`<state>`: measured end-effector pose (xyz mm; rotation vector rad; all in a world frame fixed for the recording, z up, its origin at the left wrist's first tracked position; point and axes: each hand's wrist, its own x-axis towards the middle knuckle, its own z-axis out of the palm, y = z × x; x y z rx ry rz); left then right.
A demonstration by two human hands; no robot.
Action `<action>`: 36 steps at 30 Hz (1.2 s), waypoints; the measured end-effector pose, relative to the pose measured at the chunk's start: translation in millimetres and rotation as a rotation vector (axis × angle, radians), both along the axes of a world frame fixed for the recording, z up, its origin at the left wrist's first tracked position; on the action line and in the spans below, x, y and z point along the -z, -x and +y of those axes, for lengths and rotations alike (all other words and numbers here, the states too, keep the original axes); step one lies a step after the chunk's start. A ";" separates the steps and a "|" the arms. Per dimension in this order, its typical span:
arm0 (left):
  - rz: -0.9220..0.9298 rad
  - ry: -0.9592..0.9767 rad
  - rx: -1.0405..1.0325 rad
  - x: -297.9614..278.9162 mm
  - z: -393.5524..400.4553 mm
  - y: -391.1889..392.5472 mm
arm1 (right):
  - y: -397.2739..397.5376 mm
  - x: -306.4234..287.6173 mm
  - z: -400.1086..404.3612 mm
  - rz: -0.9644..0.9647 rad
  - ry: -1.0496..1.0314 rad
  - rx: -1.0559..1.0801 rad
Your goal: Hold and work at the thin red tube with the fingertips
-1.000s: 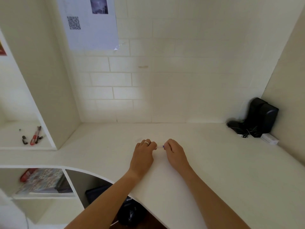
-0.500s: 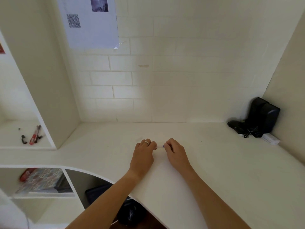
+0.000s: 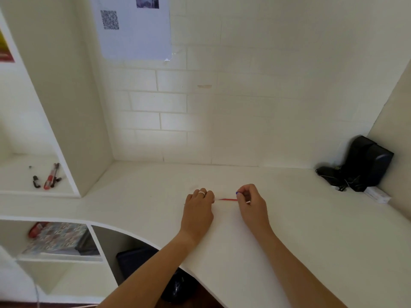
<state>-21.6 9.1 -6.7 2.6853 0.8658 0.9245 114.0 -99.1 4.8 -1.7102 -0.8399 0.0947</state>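
Two hands of mine rest on the white bench (image 3: 289, 218), near its middle, with a thin red strip (image 3: 227, 199) stretched between them. My left hand (image 3: 198, 208) has its fingers curled, pinching the strip's left end at the fingertips; a pale ring (image 3: 202, 192) sits on one finger. My right hand (image 3: 252, 204) is curled too, pinching the right end, and a bit of white shows at its near side; a blue spot shows at one fingertip. What exactly the strip is made of I cannot tell. It lies just above the bench surface, level, running left to right.

Far right, in the corner against the wall, stands a black speaker (image 3: 369, 162) with a tangle of black cable (image 3: 329, 174) beside it and a small white box (image 3: 378, 195) just near of it. On the left shelf (image 3: 13, 174) lie a red pen (image 3: 50, 177) and some small dark bits. Lower left, a cubby holds a patterned book (image 3: 57, 238). On the far brick wall hangs a sheet of paper (image 3: 135, 30) bearing a square code.
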 end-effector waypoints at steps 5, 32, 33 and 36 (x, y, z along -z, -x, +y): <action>-0.056 0.011 -0.108 5.3 3.4 -1.0 | -9.5 -16.3 17.5 -0.074 0.068 0.017; 0.009 0.018 -0.122 -0.2 1.9 -4.3 | -25.2 -12.1 118.1 -0.325 0.517 -0.286; 0.014 0.019 -0.122 -0.1 2.0 -4.3 | -25.3 -12.1 117.4 -0.314 0.512 -0.286; 0.027 0.016 -0.121 0.4 2.9 -4.7 | -26.8 -14.8 112.5 -0.294 0.498 -0.278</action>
